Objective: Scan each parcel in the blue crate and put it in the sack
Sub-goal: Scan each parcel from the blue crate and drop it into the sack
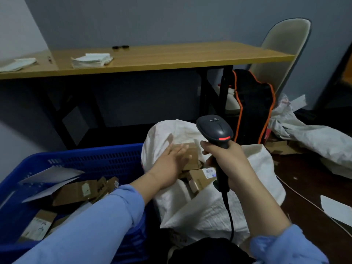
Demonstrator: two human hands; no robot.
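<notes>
The blue crate (pixel 91 159) sits at lower left with several brown cardboard parcels (pixel 76 193) and a grey mailer (pixel 51 178) inside. To its right stands the open white sack (pixel 209 212) with cardboard parcels in its mouth. My left hand (pixel 171 162) reaches over the sack's mouth, fingers straight, blurred, just above a brown parcel (pixel 192 155) lying there; whether it touches the parcel is unclear. My right hand (pixel 226 162) grips the handle of a black barcode scanner (pixel 215 130) held upright over the sack, its cable hanging down.
A wooden table (pixel 171 58) with black legs stands behind, bearing paper stacks (pixel 91 60). A beige chair (pixel 282 54) and a black-and-orange bag (pixel 253 107) stand at right. Crumpled grey sacks (pixel 314 136), cardboard scraps and a cable lie on the dark floor.
</notes>
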